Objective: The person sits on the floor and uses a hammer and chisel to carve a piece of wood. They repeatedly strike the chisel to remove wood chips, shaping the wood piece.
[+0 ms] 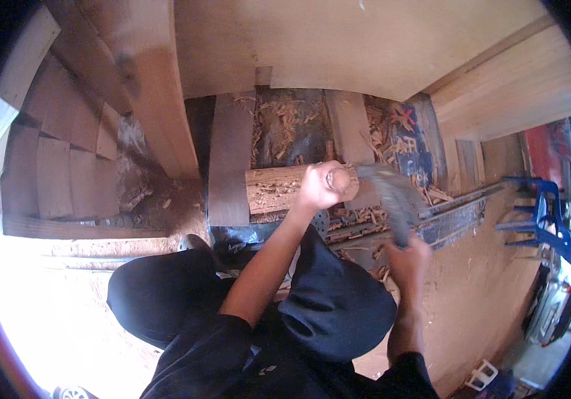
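My left hand (317,193) is closed around an upright, round-ended wooden handle (340,179). Whatever is at its lower end is hidden beneath the hand. Under that hand lies a wooden beam (273,191) with a rough, gouged upper face. My right hand (410,259), to the right and nearer to me, is closed on the near end of a long dark grey tool (395,196). Motion smears this tool, so its kind is unclear; its far end reaches close to the wooden handle.
Boards (229,159) lie crosswise under the beam, with wood shavings (285,123) scattered between them. A large wooden panel (352,46) stands beyond. Stacked wood pieces (59,173) are at left, behind a thick plank (159,100). A blue plastic chair (541,219) is at far right.
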### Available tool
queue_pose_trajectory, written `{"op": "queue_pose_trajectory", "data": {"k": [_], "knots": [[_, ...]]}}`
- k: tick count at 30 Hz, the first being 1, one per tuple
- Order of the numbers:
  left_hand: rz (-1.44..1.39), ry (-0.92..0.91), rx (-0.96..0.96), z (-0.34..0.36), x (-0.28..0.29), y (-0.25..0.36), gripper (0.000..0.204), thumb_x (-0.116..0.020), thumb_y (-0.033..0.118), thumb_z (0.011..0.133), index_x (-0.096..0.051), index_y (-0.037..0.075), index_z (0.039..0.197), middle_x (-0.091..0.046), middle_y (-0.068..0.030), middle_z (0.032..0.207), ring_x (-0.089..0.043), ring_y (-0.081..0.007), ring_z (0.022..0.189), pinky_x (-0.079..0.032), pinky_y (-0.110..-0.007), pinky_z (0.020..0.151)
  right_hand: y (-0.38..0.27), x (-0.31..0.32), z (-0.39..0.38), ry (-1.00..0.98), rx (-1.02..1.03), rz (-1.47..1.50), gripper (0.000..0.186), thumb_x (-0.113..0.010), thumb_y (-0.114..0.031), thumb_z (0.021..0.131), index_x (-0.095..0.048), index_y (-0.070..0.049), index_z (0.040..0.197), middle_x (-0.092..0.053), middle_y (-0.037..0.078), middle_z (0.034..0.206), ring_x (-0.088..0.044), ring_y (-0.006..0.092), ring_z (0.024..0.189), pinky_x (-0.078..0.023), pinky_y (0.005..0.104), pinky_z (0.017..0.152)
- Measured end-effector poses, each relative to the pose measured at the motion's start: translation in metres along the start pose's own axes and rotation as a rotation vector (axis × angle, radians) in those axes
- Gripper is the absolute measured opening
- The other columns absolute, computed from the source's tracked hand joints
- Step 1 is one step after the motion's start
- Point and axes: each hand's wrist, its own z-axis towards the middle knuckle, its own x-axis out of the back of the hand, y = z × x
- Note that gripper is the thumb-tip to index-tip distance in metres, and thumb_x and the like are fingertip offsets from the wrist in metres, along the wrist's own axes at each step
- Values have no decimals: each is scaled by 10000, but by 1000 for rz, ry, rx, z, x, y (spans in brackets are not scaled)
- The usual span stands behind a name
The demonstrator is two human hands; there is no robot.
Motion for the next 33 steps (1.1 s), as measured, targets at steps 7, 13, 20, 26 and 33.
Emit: {"op": "queue_pose_trajectory", "data": {"k": [7,13,20,26,33], "knots": [[31,-57,93,-13,2,-6,260,-707,100,548,-637,37,790,-651,-162,783,-646,-333,753,-514,-351,674,-14,71,-2,227,356,1737,290,-538,-146,857,-446,-130,582,-336,-27,495,-303,86,431,-289,247,455],[5,-145,113,-7,5,3,251,-708,82,556,-645,21,791,-658,-151,778,-653,-296,728,-514,-344,678,-1,-28,4,-168,-55,50,280,-721,-185,715,-633,-14,918,-636,73,729,-582,299,603,-503,352,661],[34,-78,83,-12,2,-4,263,-703,59,538,-620,13,783,-638,-159,760,-647,-288,723,-505,-328,685,16,65,-22,196,-203,1015,211,-562,-166,829,-532,-71,643,-501,56,531,-493,233,484,-427,340,544],[22,-71,112,-10,5,3,305,-774,127,533,-639,34,790,-647,-160,776,-638,-327,722,-512,-347,674,-2,-28,1,35,207,-44,198,-617,-198,772,-619,1,771,-609,149,632,-588,274,542,-467,381,555],[74,-119,69,-12,5,0,314,-796,174,549,-635,35,780,-653,-155,774,-647,-328,736,-514,-355,674,29,-47,-16,-216,-208,185,288,-665,-257,748,-622,15,833,-642,212,716,-646,355,684,-482,431,618]]}}
